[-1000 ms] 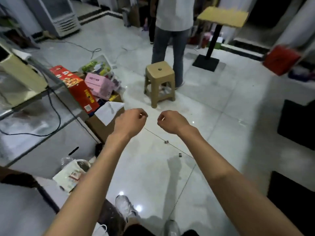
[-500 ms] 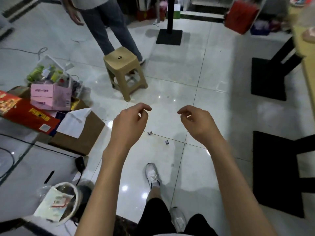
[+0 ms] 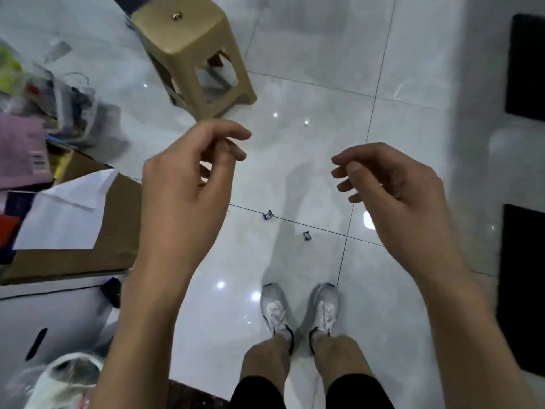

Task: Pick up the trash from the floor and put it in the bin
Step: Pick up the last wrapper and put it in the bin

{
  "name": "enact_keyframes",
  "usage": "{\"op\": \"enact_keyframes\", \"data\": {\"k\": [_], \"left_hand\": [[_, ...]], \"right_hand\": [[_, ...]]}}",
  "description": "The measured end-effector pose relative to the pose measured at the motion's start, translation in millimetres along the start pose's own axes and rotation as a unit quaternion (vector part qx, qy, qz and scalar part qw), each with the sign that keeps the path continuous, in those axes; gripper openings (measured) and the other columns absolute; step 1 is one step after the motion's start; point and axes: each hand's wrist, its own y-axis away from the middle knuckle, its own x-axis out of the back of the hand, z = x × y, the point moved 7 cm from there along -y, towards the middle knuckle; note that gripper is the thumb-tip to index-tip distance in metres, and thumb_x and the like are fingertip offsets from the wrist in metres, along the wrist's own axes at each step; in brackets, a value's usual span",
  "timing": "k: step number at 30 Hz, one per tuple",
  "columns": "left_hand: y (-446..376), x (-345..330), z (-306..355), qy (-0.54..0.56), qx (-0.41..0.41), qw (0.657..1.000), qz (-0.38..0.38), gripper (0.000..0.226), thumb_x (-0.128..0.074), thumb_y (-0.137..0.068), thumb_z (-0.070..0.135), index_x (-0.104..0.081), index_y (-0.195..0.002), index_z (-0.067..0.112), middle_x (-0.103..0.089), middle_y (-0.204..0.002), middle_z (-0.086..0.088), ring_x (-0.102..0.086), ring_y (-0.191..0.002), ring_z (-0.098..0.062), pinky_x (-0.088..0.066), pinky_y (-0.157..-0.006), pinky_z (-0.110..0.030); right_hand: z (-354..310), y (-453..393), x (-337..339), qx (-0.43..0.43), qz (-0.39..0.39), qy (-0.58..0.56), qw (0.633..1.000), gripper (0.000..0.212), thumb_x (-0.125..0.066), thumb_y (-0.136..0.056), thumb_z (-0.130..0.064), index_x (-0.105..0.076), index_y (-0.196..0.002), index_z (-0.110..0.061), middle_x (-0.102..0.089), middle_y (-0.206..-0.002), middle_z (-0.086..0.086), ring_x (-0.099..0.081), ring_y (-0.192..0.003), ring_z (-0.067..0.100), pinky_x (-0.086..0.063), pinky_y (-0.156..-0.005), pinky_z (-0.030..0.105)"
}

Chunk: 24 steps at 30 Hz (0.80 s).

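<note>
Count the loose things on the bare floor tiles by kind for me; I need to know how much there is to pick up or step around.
Small dark wrappers: 2
Tan plastic stools: 1
White shoes: 2
Total: 5

glossy tiled floor [image 3: 309, 69], plastic stool [image 3: 188, 33]

arms [image 3: 153, 290] bare | shorts [image 3: 256, 394] black, seemingly | sneakers [image 3: 275, 309] white
</note>
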Motion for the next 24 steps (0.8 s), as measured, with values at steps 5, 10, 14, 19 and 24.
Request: {"op": "enact_keyframes", "data": {"k": [5, 10, 14, 19, 24], "left_hand": [[-0.1, -106.2, -149.2, 0.082, 0.012, 0.996, 0.045, 0.033, -0.045, -0.096, 0.003, -0.067, -0.095, 0.027, -0.069, -0.081, 0.005, -0.067, -0.082, -0.016, -0.052, -0.07, -0.037], [2.0, -228.8, -310.6, 0.11, 0.018, 0.992, 0.062, 0.031, -0.046, -0.096, 0.002, -0.067, -0.093, 0.024, -0.068, -0.081, 0.002, -0.064, -0.077, -0.02, -0.048, -0.068, -0.034], [10.3, -317.4, -420.9, 0.11, 0.037, 0.992, 0.057, 0.024, -0.047, -0.095, 0.01, -0.065, -0.099, 0.027, -0.069, -0.082, 0.004, -0.065, -0.078, -0.018, -0.05, -0.069, -0.035], [14.8, -400.6, -518.6, 0.108, 0.061, 0.992, 0.025, 0.026, -0.051, -0.096, 0.007, -0.062, -0.101, 0.03, -0.069, -0.086, 0.007, -0.066, -0.08, -0.016, -0.05, -0.069, -0.026], [14.6, -455.3, -581.4, 0.088, 0.071, 0.994, -0.005, 0.023, -0.053, -0.093, 0.006, -0.062, -0.103, 0.025, -0.068, -0.087, 0.01, -0.065, -0.076, -0.011, -0.047, -0.064, -0.024]], "right_hand": [[157.0, -55.1, -59.8, 0.033, 0.015, -0.092, 0.995, 0.02, -0.05, -0.098, -0.004, -0.069, -0.099, -0.012, -0.07, -0.083, 0.004, -0.067, -0.075, 0.023, -0.055, -0.068, 0.033], [341.2, -102.7, -112.4, 0.045, 0.001, -0.11, 0.993, 0.022, -0.052, -0.097, 0.0, -0.069, -0.096, -0.014, -0.07, -0.082, 0.006, -0.065, -0.073, 0.024, -0.053, -0.066, 0.031], [479.9, -124.6, -153.4, 0.01, -0.036, -0.057, 0.998, 0.016, -0.063, -0.092, -0.012, -0.071, -0.095, -0.026, -0.071, -0.088, 0.0, -0.067, -0.08, 0.019, -0.055, -0.071, 0.039], [613.7, -132.8, -194.4, -0.044, -0.058, -0.012, 0.997, 0.018, -0.069, -0.088, -0.015, -0.07, -0.095, -0.031, -0.07, -0.091, -0.011, -0.065, -0.086, 0.005, -0.052, -0.071, 0.02], [686.0, -133.4, -218.6, -0.068, -0.088, 0.012, 0.994, 0.024, -0.07, -0.085, -0.013, -0.067, -0.098, -0.033, -0.067, -0.1, -0.012, -0.064, -0.087, 0.007, -0.055, -0.062, 0.024]]}}
